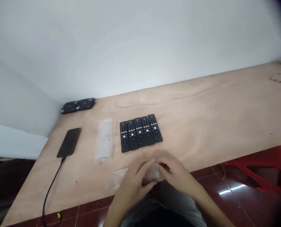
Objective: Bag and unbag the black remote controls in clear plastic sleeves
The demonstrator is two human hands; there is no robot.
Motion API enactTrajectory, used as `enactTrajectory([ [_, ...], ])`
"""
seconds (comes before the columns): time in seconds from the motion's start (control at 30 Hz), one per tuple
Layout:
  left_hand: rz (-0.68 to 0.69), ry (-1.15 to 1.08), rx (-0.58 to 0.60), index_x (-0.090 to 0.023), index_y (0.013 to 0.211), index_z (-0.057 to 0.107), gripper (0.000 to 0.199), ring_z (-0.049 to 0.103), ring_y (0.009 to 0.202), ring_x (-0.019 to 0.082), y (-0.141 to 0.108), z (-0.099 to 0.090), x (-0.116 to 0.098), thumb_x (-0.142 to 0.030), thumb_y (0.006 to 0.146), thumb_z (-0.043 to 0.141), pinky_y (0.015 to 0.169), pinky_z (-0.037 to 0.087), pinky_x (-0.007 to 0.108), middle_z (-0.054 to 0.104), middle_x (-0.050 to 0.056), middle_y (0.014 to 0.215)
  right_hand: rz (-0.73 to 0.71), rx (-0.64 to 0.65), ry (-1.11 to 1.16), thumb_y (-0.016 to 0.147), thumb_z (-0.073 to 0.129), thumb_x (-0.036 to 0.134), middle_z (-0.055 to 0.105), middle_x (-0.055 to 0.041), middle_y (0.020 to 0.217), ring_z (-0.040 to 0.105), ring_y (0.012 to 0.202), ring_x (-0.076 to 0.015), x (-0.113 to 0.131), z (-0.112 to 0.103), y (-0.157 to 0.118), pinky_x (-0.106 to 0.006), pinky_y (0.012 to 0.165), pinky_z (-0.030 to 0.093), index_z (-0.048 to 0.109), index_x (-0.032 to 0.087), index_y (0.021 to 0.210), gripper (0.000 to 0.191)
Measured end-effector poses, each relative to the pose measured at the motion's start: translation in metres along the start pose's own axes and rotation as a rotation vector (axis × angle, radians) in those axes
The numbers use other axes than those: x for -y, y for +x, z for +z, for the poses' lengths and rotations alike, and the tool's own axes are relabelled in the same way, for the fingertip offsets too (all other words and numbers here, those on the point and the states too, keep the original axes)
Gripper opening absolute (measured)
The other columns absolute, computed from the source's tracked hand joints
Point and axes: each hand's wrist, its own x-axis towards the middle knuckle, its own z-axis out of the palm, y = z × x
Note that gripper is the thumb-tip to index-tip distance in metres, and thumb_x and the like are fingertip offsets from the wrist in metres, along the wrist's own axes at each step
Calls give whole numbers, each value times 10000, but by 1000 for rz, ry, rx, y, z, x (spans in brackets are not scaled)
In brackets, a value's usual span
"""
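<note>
Near the front edge of the wooden table, both my hands grip a clear plastic sleeve [152, 171]. My left hand [137, 178] closes on its left side, thumb and fingers curled toward each other. My right hand [174, 173] pinches its right end; some of those fingertips are hidden. Part of the clear film shows out to the left, beyond my left hand. Just past my hands lies a row of several black remote controls [140, 132], side by side. Left of them, a stack of flat clear plastic sleeves [104, 140] rests on the wood.
A phone [68, 142] with a black cable [50, 186] lies on the left of the table [201, 116]. Two black boxes [84, 104] stand at the back left against the wall [140, 47]. A red plastic stool [260, 170] is on the floor at right.
</note>
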Motion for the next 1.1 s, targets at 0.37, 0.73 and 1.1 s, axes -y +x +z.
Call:
enactTrajectory([
  [0.37,-14,69,-91,-299,1626,509,695,710,1347,351,1,-5,7,-173,994,768,1114,631,562,720,142,1452,49,-157,79,1050,750,400,640,-49,1044,644,1021,-249,-7,9,-9,-384,935,579,710,242,949,191],
  [0.73,8,82,-129,-284,1590,565,639,734,1295,342,-7,-7,20,-179,991,762,1076,648,550,754,136,1392,-17,-75,67,1078,723,300,649,-86,1331,608,1326,-288,-6,19,-7,-471,1176,528,793,284,1058,75],
  [1.1,-67,178,-159,-303,1514,629,545,742,1297,336,-56,-47,54,-315,1001,813,1091,649,516,757,106,1402,-364,9,-459,1087,594,101,712,-84,1529,520,1470,-355,14,50,70,-607,1205,451,752,287,1361,368],
])
